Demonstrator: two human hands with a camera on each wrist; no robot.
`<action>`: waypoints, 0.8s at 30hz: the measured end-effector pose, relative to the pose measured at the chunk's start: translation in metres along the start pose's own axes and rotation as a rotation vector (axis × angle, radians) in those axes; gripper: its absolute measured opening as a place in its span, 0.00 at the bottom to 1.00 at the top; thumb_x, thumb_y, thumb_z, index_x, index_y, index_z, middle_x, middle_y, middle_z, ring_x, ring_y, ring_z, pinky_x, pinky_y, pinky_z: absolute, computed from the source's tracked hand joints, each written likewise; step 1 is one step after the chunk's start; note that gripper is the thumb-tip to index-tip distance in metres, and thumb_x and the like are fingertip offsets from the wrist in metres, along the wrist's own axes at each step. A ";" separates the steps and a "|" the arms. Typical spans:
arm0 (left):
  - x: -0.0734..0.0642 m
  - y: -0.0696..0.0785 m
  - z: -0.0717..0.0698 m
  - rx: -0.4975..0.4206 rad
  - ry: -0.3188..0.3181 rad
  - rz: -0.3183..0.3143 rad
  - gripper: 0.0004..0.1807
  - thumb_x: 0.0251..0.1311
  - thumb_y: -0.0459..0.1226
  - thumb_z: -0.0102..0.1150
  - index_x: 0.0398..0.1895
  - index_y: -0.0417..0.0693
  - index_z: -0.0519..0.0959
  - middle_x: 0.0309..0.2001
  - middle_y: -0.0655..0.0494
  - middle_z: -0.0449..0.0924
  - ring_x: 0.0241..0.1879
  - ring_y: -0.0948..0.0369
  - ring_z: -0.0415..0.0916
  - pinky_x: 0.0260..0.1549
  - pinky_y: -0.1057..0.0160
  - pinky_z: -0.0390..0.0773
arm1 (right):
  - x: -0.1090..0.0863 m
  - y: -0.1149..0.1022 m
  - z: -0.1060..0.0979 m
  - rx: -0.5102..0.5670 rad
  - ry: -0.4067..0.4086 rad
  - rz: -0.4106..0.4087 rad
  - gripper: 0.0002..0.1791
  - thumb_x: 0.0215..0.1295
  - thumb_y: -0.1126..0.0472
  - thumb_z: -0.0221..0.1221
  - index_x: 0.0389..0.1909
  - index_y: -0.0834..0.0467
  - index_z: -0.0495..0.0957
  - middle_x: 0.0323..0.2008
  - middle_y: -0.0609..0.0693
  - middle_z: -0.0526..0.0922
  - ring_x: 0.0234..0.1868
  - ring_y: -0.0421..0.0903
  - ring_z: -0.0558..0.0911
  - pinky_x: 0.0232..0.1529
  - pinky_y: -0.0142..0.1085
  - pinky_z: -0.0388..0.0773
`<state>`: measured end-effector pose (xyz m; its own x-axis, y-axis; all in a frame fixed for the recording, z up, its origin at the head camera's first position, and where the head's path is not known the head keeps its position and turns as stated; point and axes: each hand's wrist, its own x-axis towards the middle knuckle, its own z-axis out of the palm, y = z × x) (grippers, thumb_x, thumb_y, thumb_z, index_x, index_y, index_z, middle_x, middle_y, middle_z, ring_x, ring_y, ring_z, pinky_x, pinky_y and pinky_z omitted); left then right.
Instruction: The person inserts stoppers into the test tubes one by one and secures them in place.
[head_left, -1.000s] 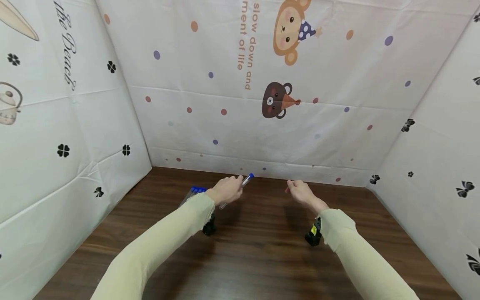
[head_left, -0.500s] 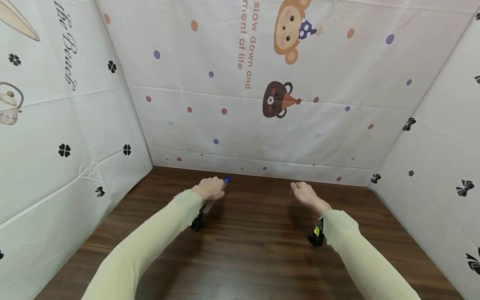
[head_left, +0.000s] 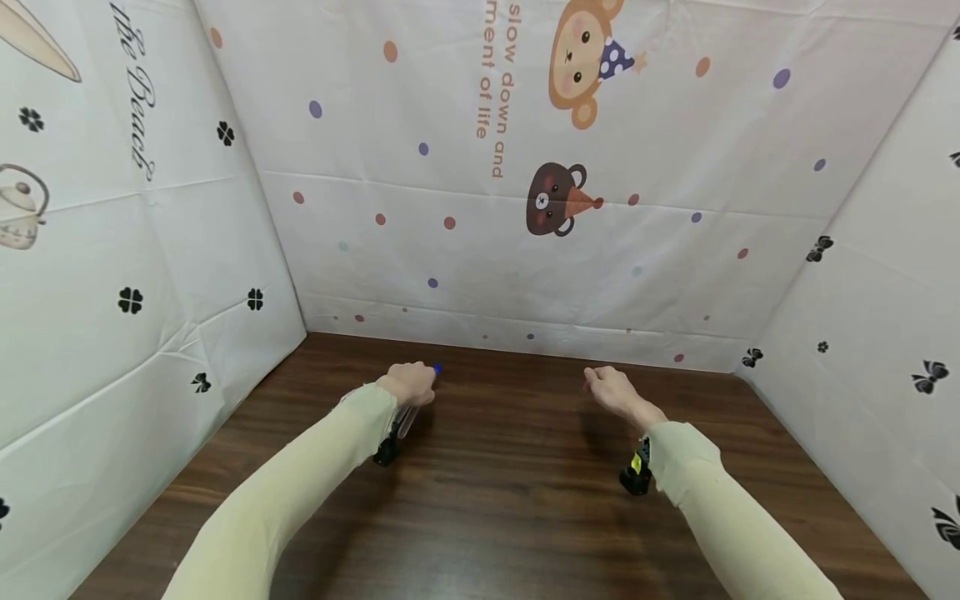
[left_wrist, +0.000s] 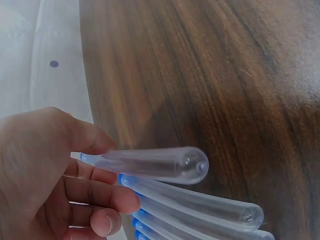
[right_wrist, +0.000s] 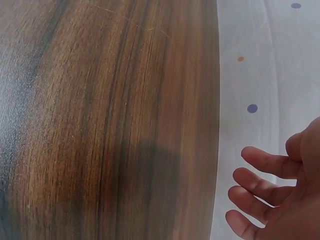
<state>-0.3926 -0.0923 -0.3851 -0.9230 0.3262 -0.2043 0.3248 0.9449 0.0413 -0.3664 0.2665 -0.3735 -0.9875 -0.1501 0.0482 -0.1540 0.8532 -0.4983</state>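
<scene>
My left hand [head_left: 410, 384] pinches a clear plastic test tube [left_wrist: 155, 164] with a blue cap, thumb on top and fingers beneath. The tube's rounded end points right in the left wrist view, and its cap shows past the fingers in the head view. Right below it, several similar capped tubes [left_wrist: 200, 201] lie side by side on the table; the hand and sleeve mostly hide them from the head view. Over the table's far right part hangs my right hand [head_left: 613, 390], fingers loosely bent and holding nothing, as the right wrist view confirms.
The dark wood-grain table [head_left: 510, 483] runs back to a white printed cloth wall [head_left: 480, 267]. Similar cloth walls stand at the left [head_left: 172, 250] and right [head_left: 862, 333]. Each wrist carries a small black camera.
My left hand has moved left with the test tube, over the row of tubes, which it now covers in the head view. The right hand has shifted very slightly right.
</scene>
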 end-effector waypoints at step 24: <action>-0.002 -0.003 0.019 0.107 -0.001 0.006 0.15 0.68 0.37 0.50 0.21 0.47 0.73 0.15 0.55 0.62 0.14 0.62 0.56 0.22 0.61 0.65 | -0.005 0.003 0.007 0.019 0.001 -0.030 0.30 0.79 0.53 0.35 0.42 0.70 0.80 0.43 0.67 0.82 0.37 0.53 0.80 0.44 0.49 0.76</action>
<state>-0.3881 -0.0960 -0.4030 -0.9207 0.3320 -0.2051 0.3508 0.9344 -0.0619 -0.3618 0.2662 -0.3813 -0.9825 -0.1749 0.0644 -0.1829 0.8385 -0.5133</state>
